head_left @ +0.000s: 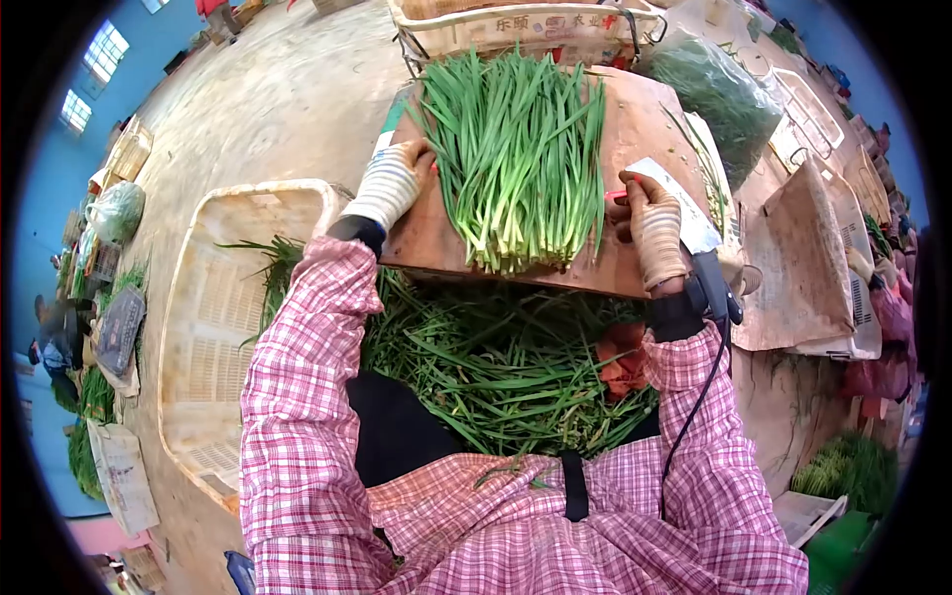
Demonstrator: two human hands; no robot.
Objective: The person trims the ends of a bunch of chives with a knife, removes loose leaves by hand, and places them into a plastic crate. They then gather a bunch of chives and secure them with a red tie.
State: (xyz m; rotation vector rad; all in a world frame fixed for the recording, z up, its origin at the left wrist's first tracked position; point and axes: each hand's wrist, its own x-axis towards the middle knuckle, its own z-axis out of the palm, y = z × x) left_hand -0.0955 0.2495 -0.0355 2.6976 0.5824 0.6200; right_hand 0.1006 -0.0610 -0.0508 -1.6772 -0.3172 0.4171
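A thick bunch of green leafy stalks [516, 159] lies on a brown board [635, 119], pale cut ends toward me. At its left side is my left hand [395, 183], in a striped glove with bare fingertips, fingers closed near a small red bit; what they hold is hard to make out. On the right, my right hand [653, 223], gloved alike, has its fingers bent together around a small red item [617, 197] touching the bunch's edge. A white strip [674, 198] lies behind that hand.
Loose green leaves [496, 362] pile below the board. An empty-looking pale crate [213, 327] stands at left, another crate [526, 25] beyond the board. A clear bag of greens [719, 99] sits at right, near a tilted brown panel [798, 258]. Other people are farther off on both sides.
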